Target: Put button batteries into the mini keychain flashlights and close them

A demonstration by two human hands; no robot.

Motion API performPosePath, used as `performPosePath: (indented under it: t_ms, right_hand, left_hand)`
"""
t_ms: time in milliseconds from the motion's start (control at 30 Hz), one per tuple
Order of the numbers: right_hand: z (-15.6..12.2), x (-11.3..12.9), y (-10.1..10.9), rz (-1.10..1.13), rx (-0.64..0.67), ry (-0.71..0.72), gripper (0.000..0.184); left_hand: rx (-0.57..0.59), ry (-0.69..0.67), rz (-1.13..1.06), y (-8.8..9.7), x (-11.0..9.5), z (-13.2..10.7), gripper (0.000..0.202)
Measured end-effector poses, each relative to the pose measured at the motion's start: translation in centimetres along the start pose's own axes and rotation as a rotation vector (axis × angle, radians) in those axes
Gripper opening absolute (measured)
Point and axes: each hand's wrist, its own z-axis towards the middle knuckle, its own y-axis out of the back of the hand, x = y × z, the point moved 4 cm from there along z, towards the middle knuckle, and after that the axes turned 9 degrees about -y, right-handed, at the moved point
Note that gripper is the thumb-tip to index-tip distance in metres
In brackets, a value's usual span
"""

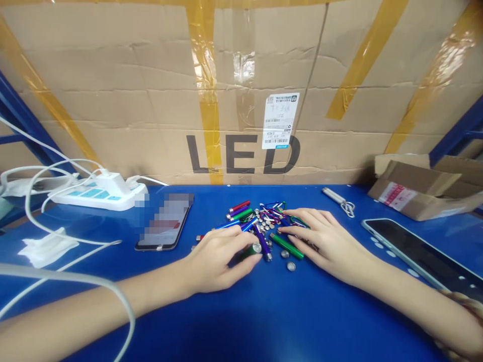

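Observation:
My left hand (222, 256) is closed around a small dark green metal tube (247, 253), its round silver end showing between thumb and forefinger. My right hand (320, 239) lies over the right side of a pile, fingers apart, the fingertips at several coloured carabiner clips (274, 213). Just below those fingertips is a bright green tube (287, 246). Between the hands a purple tube (263, 242) points toward me, among blue, red and green ones. Small silver discs (291, 266) are scattered around. My left hand hides part of the pile.
A phone (166, 221) and a white power strip (101, 193) with looping cables are on the left. To the right are another phone (422, 251), a silver tube with a clip (338, 201) and an open cardboard box (422, 186). A large LED carton (151, 100) stands behind the blue table (241, 322).

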Motion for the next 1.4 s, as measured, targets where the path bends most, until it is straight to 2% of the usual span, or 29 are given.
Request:
performPosePath:
  t_ms: [333,433,567,700,1100,1400]
  right_hand:
    - [0.09,0.61,0.25,0.022,-0.127,0.122,0.028]
    - [0.20,0.65,0.37,0.020,-0.203,0.115,0.029]
    - [0.20,0.22,0.19,0.047,-0.260,0.039,0.031]
    - [-0.01,0.12,-0.08,0.107,-0.254,-0.008,0.035]
    - [0.02,0.64,0.51,0.117,-0.216,0.040,0.036]
    - [-0.11,0.31,-0.09,0.151,-0.181,-0.030,0.035]
  left_hand:
    - [-0.034,-0.027,0.030,0.18,-0.36,0.01,0.017]
    - [-0.064,-0.035,0.052,0.22,-0.42,0.09,0.019]
    - [-0.076,-0.017,0.036,-0.01,-0.28,-0.02,0.019]
    - [-0.074,-0.002,0.044,-0.07,-0.25,-0.27,0.018]
    - [-0.037,-0.006,0.036,0.13,-0.40,0.11,0.015]
    - [-0.023,0.009,0.000,0.01,-0.28,0.03,0.016]
